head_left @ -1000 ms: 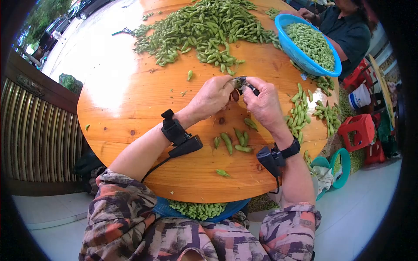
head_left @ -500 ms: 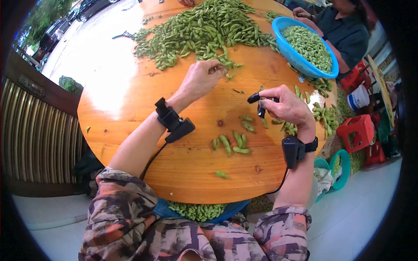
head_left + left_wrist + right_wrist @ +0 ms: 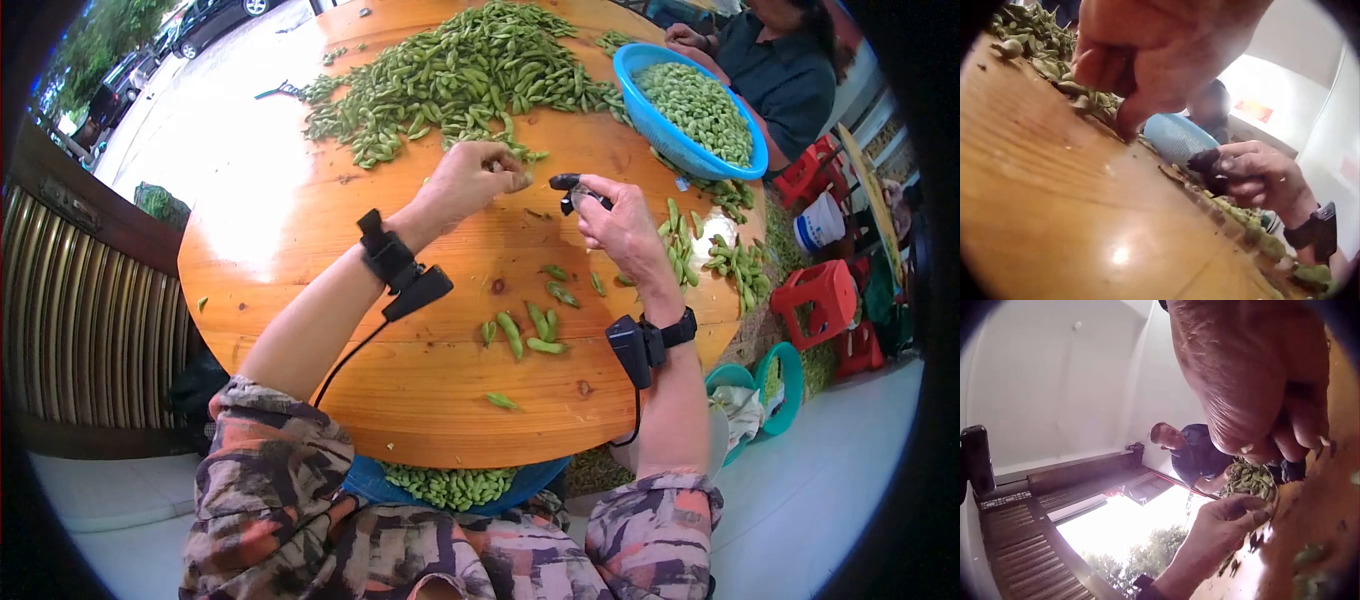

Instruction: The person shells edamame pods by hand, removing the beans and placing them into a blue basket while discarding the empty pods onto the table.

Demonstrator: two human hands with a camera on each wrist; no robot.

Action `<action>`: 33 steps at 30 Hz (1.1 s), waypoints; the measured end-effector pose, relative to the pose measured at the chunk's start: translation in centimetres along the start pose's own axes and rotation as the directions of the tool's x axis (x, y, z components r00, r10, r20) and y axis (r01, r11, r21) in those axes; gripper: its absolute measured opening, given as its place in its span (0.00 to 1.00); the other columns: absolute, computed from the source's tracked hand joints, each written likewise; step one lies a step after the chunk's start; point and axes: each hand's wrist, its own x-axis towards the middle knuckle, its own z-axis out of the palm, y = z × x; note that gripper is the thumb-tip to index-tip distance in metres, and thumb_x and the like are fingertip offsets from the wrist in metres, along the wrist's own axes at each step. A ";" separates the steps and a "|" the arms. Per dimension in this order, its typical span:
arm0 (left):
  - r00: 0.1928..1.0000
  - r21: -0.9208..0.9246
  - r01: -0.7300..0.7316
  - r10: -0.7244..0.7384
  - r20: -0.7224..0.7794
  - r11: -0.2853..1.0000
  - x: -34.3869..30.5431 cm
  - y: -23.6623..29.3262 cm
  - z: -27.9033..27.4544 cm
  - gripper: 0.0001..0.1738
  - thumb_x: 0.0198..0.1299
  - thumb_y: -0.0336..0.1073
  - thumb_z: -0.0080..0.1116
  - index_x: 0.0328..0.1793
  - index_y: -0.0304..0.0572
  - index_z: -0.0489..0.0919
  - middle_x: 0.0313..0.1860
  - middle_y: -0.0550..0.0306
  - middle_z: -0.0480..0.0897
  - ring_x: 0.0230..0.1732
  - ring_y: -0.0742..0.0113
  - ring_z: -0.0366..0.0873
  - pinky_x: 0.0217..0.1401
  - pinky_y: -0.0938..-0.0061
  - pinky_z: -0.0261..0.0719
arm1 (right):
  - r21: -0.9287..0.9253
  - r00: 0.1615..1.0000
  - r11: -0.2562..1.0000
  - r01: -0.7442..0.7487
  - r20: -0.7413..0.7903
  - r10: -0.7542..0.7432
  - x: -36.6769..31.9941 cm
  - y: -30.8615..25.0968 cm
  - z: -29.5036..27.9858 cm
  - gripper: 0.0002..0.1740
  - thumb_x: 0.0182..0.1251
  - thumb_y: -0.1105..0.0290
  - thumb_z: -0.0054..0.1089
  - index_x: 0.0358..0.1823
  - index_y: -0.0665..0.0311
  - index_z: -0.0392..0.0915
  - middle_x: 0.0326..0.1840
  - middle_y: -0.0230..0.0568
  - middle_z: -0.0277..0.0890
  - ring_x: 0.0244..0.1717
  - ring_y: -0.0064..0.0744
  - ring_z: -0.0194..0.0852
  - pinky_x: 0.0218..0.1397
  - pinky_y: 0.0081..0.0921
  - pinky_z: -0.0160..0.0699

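My left hand [image 3: 468, 188] is just in front of the big heap of green pods [image 3: 450, 75], thumb and forefinger pinched together around what looks like a small green pod, mostly hidden by the fingers. To its right, a short gap away, is my right hand [image 3: 622, 228]. Black covers [image 3: 565, 183] sit on its thumb and forefinger, the other fingers bend loosely, and no pod shows in it. In the left wrist view the right hand [image 3: 1272, 175] appears beyond the left fingers. Several loose pods [image 3: 510, 335] lie on the wooden table nearer my body.
A blue basket of pods [image 3: 690, 110] stands at the back right, beside a seated person [image 3: 775, 80]. More pods [image 3: 740, 270] lie along the table's right edge. Another blue container [image 3: 450, 487] with pods is below the near edge. Red stools [image 3: 820, 300] stand at right.
Both hands were together, then parted, the left reaching to the heap and the right moving right and down. Since then the left has shifted slightly right, and the right has come back toward it.
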 end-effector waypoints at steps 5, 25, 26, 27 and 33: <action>0.983 -0.676 0.184 -0.112 0.148 0.714 -2.8 0.1 1.4 0.06 0.66 0.36 0.57 0.45 0.44 0.75 0.31 0.66 0.76 0.24 0.83 0.66 0.22 0.89 0.63 | 0.287 0.999 0.958 0.010 0.047 -0.025 -0.2 0.3 2.3 0.15 0.67 0.72 0.49 0.50 0.73 0.77 0.21 0.24 0.66 0.19 0.11 0.60 0.21 0.12 0.63; 0.978 -0.581 0.020 -0.137 -0.159 0.814 -3.6 -0.6 3.9 0.09 0.61 0.36 0.63 0.33 0.39 0.79 0.22 0.71 0.73 0.21 0.83 0.62 0.20 0.85 0.58 | 0.518 0.994 0.853 -0.061 0.108 0.005 -0.4 0.6 3.3 0.13 0.70 0.74 0.51 0.52 0.73 0.75 0.26 0.23 0.64 0.21 0.09 0.55 0.20 0.09 0.55; 0.992 -0.739 0.048 -0.118 -0.043 0.672 -3.7 -0.9 3.8 0.09 0.62 0.37 0.62 0.34 0.39 0.79 0.23 0.70 0.72 0.21 0.83 0.61 0.21 0.84 0.58 | 0.548 0.991 0.833 -0.067 0.135 -0.009 -0.3 0.6 3.1 0.13 0.70 0.74 0.51 0.52 0.73 0.75 0.26 0.24 0.64 0.21 0.09 0.55 0.20 0.09 0.55; 0.992 -0.739 0.048 -0.118 -0.043 0.672 -3.8 -0.6 3.9 0.09 0.62 0.37 0.62 0.34 0.39 0.79 0.23 0.70 0.72 0.21 0.83 0.61 0.21 0.84 0.58 | 0.577 0.987 0.813 -0.073 0.161 -0.026 -0.2 0.7 2.9 0.13 0.70 0.75 0.51 0.52 0.73 0.75 0.26 0.24 0.64 0.21 0.09 0.55 0.20 0.09 0.55; 0.978 -0.918 0.179 -0.169 0.126 0.354 -4.1 0.0 4.1 0.11 0.66 0.42 0.57 0.40 0.42 0.78 0.27 0.70 0.70 0.22 0.81 0.59 0.23 0.84 0.60 | 0.614 0.981 0.783 -0.102 0.192 -0.022 -0.2 0.5 2.6 0.11 0.70 0.75 0.50 0.49 0.72 0.76 0.24 0.22 0.64 0.21 0.09 0.55 0.20 0.09 0.54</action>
